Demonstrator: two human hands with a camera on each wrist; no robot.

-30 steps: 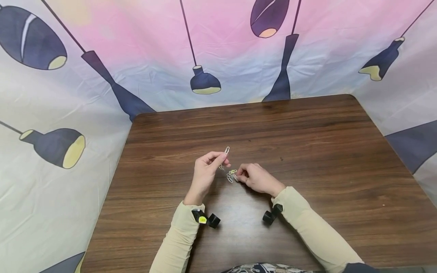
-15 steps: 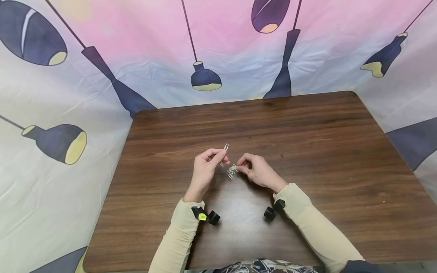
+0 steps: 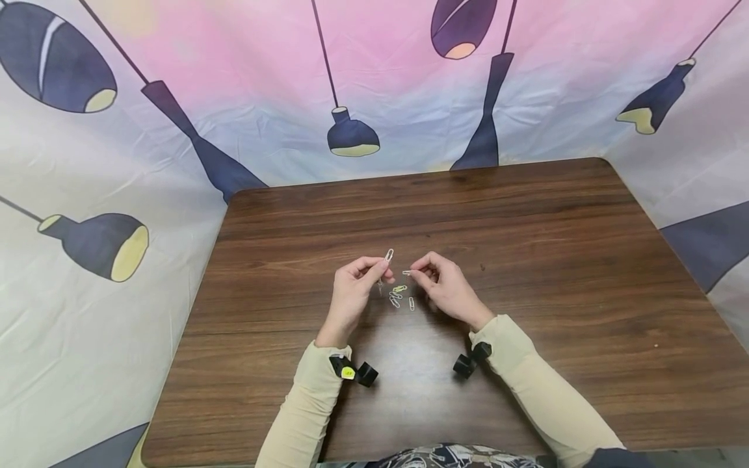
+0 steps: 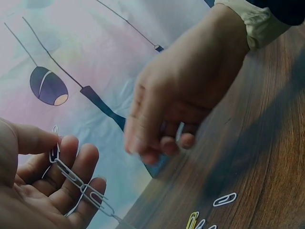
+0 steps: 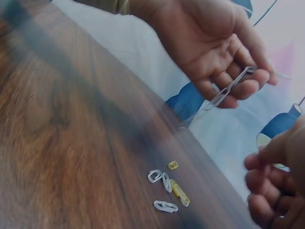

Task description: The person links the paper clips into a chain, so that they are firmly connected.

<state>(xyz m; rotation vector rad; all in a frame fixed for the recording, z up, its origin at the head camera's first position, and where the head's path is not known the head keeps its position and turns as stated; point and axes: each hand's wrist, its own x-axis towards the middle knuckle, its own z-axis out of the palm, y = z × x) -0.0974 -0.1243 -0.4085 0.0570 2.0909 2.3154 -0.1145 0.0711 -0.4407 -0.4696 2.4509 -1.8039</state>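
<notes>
**Two hands, paper clips, wooden table**

Item 1. Left hand [image 3: 353,294]: raised just above the table, fingers curled, thumb and forefinger pinching a short chain of linked paper clips [image 3: 389,255]. One end of the chain stands up past the fingertips; the rest hangs across the curled fingers [image 4: 76,164], as the left wrist view shows, with several silver links [image 4: 83,187] joined end to end.

Item 2. Right hand [image 3: 446,289]: raised opposite the left, near it but not touching. Thumb and forefinger are closed on a single paper clip [image 3: 406,272], which points toward the left hand. The remaining fingers are curled under. In the left wrist view this hand is blurred and the clip barely shows.

Item 3. Loose paper clips [image 3: 400,296]: a small scatter lying flat on the table, below and between the two hands. Mostly silver, at least one yellow [image 5: 179,190]. The right wrist view shows them close together, some touching.

Item 4. Table [image 3: 526,221]: dark wood grain, rounded corners.

Item 5. Sleeves [image 3: 307,409]: cream, long, on both forearms, each with a small black camera mount [image 3: 357,373] at the wrist.

Item 6. Backdrop cloth [image 3: 234,97]: pink and pale, printed with dark hanging lamps, surrounding the table on three sides.
</notes>
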